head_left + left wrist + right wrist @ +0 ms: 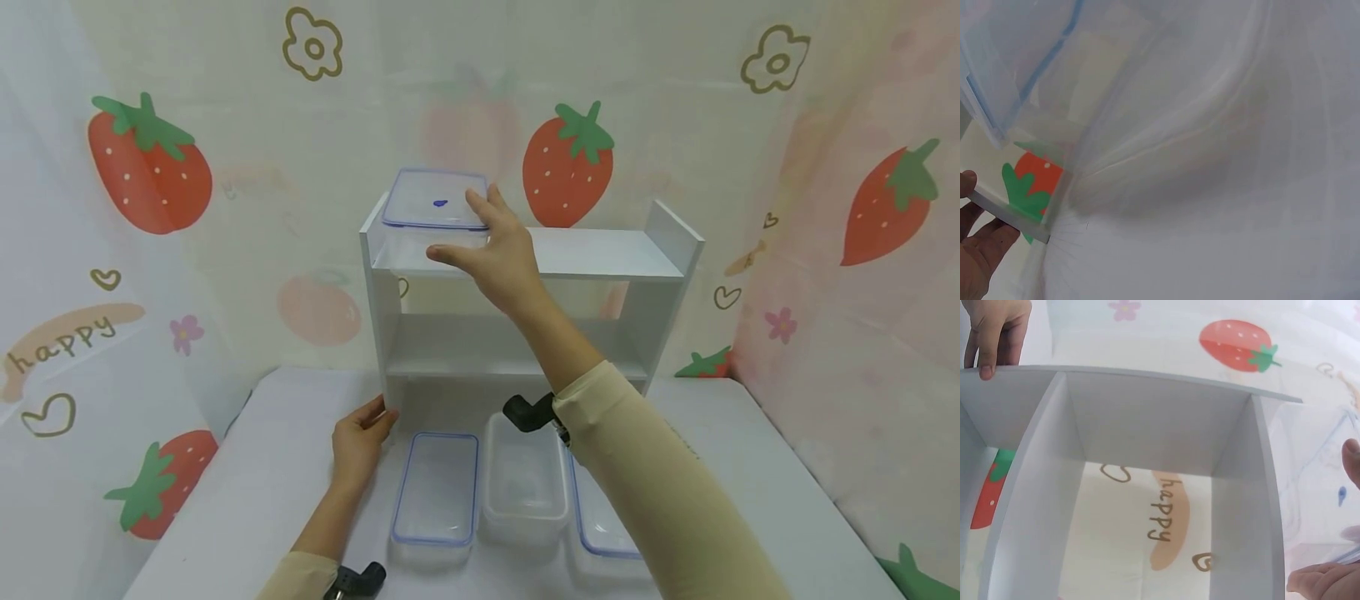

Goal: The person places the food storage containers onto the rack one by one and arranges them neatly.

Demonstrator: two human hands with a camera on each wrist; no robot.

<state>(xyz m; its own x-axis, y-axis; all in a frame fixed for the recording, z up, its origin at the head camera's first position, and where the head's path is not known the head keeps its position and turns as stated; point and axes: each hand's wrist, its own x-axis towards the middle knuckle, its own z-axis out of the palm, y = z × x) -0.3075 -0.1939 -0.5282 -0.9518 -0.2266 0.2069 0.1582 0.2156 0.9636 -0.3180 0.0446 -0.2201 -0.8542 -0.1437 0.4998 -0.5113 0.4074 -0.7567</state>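
Note:
At the lower left of a white shelf (600, 250) my left hand (362, 442) pinches the edge of its side panel. The left wrist view has the thumb on one face of that panel (1013, 220) and the fingers on the other. A clear lidded container (420, 200) with a blue rim sits at the left end of the top board. Beside its right end is my right hand (504, 254), thumb and fingers spread. Whether these fingertips touch the container (1313, 481) I cannot tell.
On the white table (202, 533), in front of the shelf, stand a blue-rimmed container (437, 492), a clear container (525, 483) without a blue rim, and another blue-rimmed one (603, 521) partly behind my right sleeve. A strawberry-print curtain (247, 167) hangs behind.

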